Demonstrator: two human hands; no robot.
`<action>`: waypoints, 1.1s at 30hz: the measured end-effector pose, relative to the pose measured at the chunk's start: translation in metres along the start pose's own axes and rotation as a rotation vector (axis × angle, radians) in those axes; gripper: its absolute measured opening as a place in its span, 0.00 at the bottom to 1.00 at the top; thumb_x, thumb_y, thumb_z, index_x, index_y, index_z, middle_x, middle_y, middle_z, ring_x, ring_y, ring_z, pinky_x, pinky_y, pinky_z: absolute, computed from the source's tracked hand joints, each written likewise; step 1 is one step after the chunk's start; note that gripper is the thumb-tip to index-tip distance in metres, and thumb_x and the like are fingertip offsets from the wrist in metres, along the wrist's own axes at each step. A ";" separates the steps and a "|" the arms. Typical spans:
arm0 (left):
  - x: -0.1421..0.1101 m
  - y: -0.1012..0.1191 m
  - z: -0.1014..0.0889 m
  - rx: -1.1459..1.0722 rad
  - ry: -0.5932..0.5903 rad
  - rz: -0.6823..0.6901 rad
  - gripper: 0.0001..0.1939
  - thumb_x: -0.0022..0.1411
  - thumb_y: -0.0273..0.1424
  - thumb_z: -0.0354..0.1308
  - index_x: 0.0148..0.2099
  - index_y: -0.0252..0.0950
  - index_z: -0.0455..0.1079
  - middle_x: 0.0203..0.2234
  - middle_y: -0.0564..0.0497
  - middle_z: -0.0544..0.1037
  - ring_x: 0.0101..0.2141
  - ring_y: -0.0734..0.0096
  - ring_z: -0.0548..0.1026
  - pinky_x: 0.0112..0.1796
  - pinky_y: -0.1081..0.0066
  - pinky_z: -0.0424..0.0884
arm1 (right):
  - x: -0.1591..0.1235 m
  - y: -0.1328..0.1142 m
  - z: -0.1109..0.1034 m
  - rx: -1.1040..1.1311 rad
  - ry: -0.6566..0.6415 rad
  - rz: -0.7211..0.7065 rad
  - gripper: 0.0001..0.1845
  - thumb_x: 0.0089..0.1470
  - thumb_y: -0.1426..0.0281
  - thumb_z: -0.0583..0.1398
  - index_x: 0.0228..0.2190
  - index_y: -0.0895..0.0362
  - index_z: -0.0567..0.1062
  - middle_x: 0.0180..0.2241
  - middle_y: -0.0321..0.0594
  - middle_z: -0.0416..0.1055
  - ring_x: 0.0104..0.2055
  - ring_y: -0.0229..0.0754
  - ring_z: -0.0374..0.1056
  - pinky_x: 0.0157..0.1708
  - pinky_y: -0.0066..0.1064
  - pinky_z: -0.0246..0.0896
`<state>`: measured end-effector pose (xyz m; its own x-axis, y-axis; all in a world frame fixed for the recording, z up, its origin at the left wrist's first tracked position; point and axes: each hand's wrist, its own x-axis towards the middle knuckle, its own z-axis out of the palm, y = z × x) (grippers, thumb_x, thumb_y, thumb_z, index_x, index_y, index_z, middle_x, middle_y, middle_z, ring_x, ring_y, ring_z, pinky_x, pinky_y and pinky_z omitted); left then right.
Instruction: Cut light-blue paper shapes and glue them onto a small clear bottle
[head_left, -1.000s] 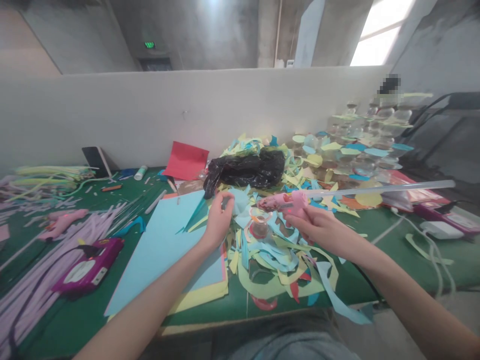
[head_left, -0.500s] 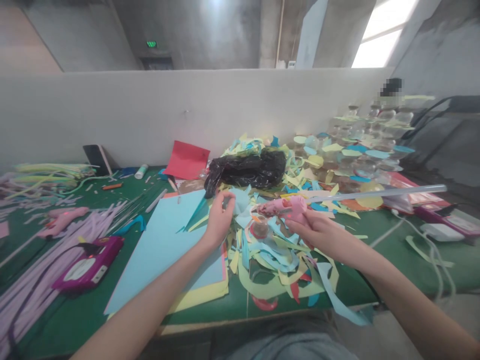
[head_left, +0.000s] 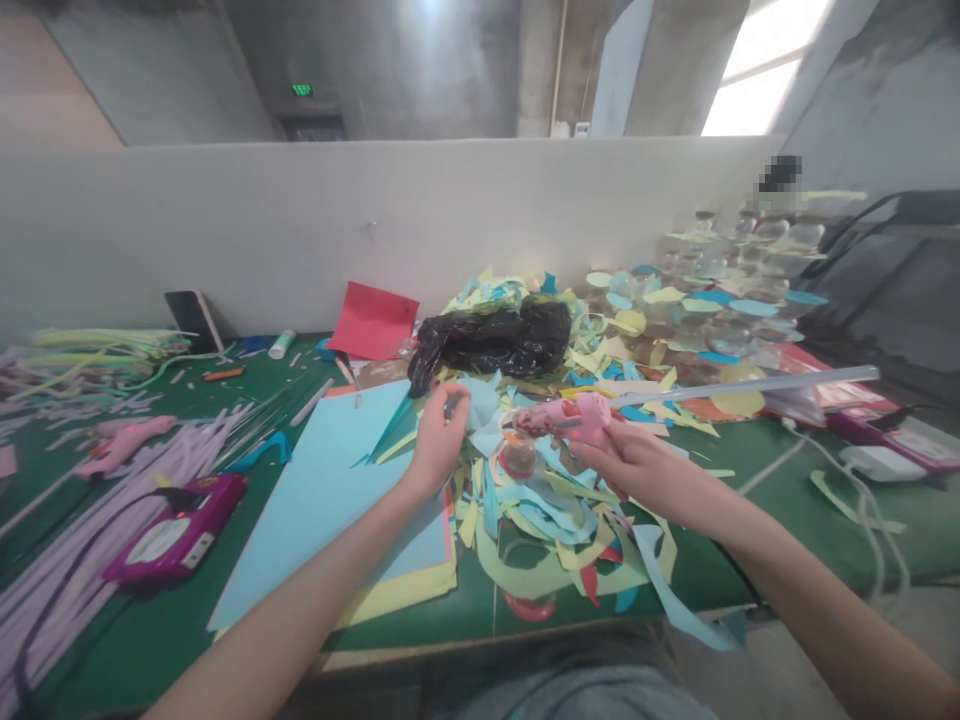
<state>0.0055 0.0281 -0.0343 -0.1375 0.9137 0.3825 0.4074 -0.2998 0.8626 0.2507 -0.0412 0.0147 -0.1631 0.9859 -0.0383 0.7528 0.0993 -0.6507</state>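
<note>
My right hand [head_left: 637, 455] grips a pink hot glue gun [head_left: 589, 418] with a long clear glue stick [head_left: 750, 388] sticking out behind it. The gun's nozzle points left, just above a small clear round container [head_left: 517, 457] among the paper scraps. Beside that container is my left hand [head_left: 439, 440], its fingers curled in toward the thumb; whatever they hold, if anything, is hidden. Light blue paper [head_left: 486, 405] lies right by its fingertips. Under the left forearm is a stack of coloured sheets, light blue sheet [head_left: 315, 490] on top.
Cut paper strips [head_left: 555, 520] cover the table before me. Behind them lies a black plastic bag [head_left: 502, 340]. Clear bottles [head_left: 772, 240] with paper discs crowd the right. At left are a purple box [head_left: 180, 530], another pink glue gun [head_left: 127, 440] and lilac strips [head_left: 97, 600].
The glue gun's rear tilts very slightly, and the end of its glue stick has shifted a little left. My left hand stays in place.
</note>
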 end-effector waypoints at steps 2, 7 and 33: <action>0.000 0.001 0.000 0.009 0.004 0.011 0.07 0.61 0.32 0.51 0.40 0.38 0.68 0.37 0.51 0.74 0.34 0.69 0.70 0.37 0.69 0.65 | 0.000 0.001 0.000 0.007 -0.003 0.000 0.28 0.54 0.41 0.51 0.23 0.53 0.62 0.24 0.34 0.61 0.27 0.40 0.61 0.24 0.30 0.54; 0.001 -0.003 0.001 0.008 0.014 0.020 0.07 0.61 0.32 0.51 0.40 0.38 0.68 0.36 0.51 0.75 0.33 0.69 0.70 0.37 0.69 0.65 | 0.001 0.001 0.001 0.054 -0.005 -0.011 0.27 0.53 0.42 0.53 0.23 0.53 0.60 0.22 0.31 0.55 0.23 0.37 0.55 0.22 0.29 0.50; 0.000 -0.004 0.001 0.004 -0.024 0.006 0.07 0.63 0.33 0.50 0.41 0.39 0.67 0.36 0.52 0.73 0.29 0.72 0.67 0.34 0.71 0.63 | -0.027 0.012 -0.011 0.090 0.009 -0.002 0.26 0.54 0.44 0.54 0.23 0.54 0.62 0.21 0.32 0.58 0.23 0.37 0.56 0.23 0.28 0.55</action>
<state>0.0041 0.0299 -0.0382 -0.1136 0.9182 0.3795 0.4119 -0.3041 0.8590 0.2709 -0.0653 0.0165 -0.1581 0.9870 -0.0303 0.6924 0.0890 -0.7160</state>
